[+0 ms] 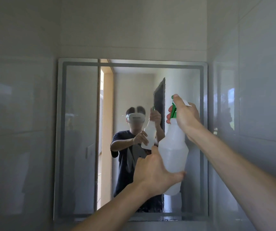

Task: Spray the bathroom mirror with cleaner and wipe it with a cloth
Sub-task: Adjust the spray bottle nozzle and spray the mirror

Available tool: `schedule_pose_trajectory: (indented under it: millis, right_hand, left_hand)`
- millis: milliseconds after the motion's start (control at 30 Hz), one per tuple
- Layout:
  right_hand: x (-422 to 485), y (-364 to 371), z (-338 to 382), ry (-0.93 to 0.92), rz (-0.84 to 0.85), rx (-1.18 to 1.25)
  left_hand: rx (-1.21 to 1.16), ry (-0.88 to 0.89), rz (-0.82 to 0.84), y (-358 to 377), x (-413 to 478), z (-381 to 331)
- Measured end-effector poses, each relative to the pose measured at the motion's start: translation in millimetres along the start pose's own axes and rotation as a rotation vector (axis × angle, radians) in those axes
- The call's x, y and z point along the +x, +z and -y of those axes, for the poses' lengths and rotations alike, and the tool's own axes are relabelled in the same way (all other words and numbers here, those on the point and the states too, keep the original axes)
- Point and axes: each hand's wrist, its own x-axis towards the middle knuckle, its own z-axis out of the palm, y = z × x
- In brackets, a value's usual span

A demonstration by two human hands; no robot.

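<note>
Glossy grey wall tiles (17,114) on my left, then the square mirror (80,130) straight ahead, its glass hazy. My left hand (154,174) comes up from below, fingers (181,175) wrapped round the lower body of the translucent white spray bottle (174,147), held upright just in front of the glass. Above it, my right hand (186,117) grips the green trigger head (173,112), fingers curled on the trigger, thumb over the top.
</note>
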Motion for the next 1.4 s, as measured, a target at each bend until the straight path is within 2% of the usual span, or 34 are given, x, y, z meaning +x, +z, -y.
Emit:
schedule_pose_trajectory:
  millis: [700, 833, 1167, 1400]
  right_hand:
    - [-56.6, 33.4, -25.9, 0.037, -0.078, -0.107]
    - [-70.1, 41.4, -24.4, 0.002, -0.045, -0.127]
    - [-109.3, 45.4, -41.9, 0.077, -0.034, -0.237]
    - [-131.6, 50.8, -54.6, 0.120, -0.018, -0.234]
  left_hand:
    - [0.001, -0.038, 0.113, -17.4, -50.9, 48.2]
    - [-0.043, -0.056, 0.132, -21.4, -62.3, 56.6]
    - [-0.071, -0.122, 0.237, -13.2, -102.5, 69.9]
    - [-0.094, -0.146, 0.249, -7.2, -124.7, 83.7]
